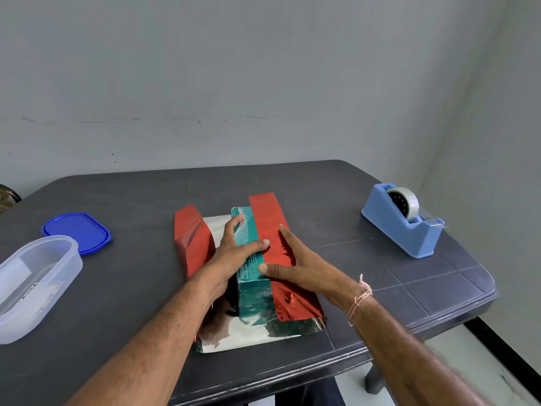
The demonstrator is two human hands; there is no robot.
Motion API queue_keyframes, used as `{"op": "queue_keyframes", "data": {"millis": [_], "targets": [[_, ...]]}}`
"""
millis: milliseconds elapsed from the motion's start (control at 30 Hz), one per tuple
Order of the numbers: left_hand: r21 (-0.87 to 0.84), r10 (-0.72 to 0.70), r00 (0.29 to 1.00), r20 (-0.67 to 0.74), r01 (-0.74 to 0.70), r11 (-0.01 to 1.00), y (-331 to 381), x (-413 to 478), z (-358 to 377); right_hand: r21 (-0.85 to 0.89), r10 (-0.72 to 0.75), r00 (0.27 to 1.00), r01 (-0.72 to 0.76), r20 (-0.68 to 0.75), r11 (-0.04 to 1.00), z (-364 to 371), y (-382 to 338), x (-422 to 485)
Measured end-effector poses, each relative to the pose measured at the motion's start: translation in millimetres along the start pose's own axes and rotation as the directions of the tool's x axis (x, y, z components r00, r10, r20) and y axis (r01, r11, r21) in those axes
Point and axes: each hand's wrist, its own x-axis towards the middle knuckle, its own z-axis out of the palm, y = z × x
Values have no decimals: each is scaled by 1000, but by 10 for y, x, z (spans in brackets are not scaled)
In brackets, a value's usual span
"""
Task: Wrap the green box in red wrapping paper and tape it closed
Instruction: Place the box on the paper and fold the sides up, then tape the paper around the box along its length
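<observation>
A long green box [248, 230] lies lengthwise on a sheet of red wrapping paper [270, 218] with a silver inner side, in the middle of the dark table. The right flap of paper is folded over the box's top; the left flap [191, 232] stands up beside it. My left hand [234, 250] lies flat on the box with its thumb reaching onto the red flap. Beside it, my right hand [292, 265] presses the folded flap down with straight fingers, thumb at the flap's edge.
A blue tape dispenser [402, 221] with a clear roll stands at the right of the table [380, 288]. At the left are a clear plastic container [35, 282] and its blue lid [77, 231]. A grey wall rises behind.
</observation>
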Motion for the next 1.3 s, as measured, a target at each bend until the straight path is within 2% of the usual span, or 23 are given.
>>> {"op": "queue_keyframes", "data": {"millis": [200,333,400,433,467,500,567,633,700,767,833,900,1067,1167,1300], "targets": [[-1,-12,1000,7,12,1000,28,-27,4,21,2,1000,-2,-8,1000,0,5,2],[4,-5,1000,-2,5,1000,31,-25,14,75,-74,996,77,-41,994,-87,-35,-161],[-7,-6,1000,-1,6,1000,15,-16,12,101,-96,981,114,-169,988,-188,2,-253],[-11,-9,1000,0,9,1000,14,-15,9,67,-92,949,117,-301,991,-253,59,-269],[-14,-9,1000,-1,9,1000,13,-11,6,4,-85,890,97,-447,995,-325,129,-279],[-18,-3,1000,-1,3,1000,11,-5,1,-44,-83,802,70,-591,997,-407,220,-273],[-20,5,1000,5,-5,1000,-4,12,17,-60,-25,551,-46,-834,997,-591,399,-300],[-15,18,1000,6,-18,1000,-17,22,3,42,87,323,-142,-942,989,-823,562,-310],[-11,30,1000,0,-30,999,-17,24,-3,174,210,237,-162,-949,971,-1078,749,-338],[-12,49,999,-4,-49,999,-12,19,19,285,309,231,-131,-922,949,-1300,923,-387],[-23,66,998,-10,-66,998,-8,19,31,351,347,244,-30,-906,936,-1459,1046,-406],[-28,70,997,-11,-71,997,-14,24,33,380,371,226,-4,-901,925,-1522,1090,-423],[-33,87,996,-24,-88,996,-9,15,38,256,269,217,-87,-938,963,-1450,1059,-383],[-35,86,996,-30,-87,996,-2,-1,56,185,217,181,-175,-959,967,-1213,918,-301],[-40,73,997,-29,-74,996,16,-9,49,161,197,187,-192,-963,968,-808,683,-162]]}}
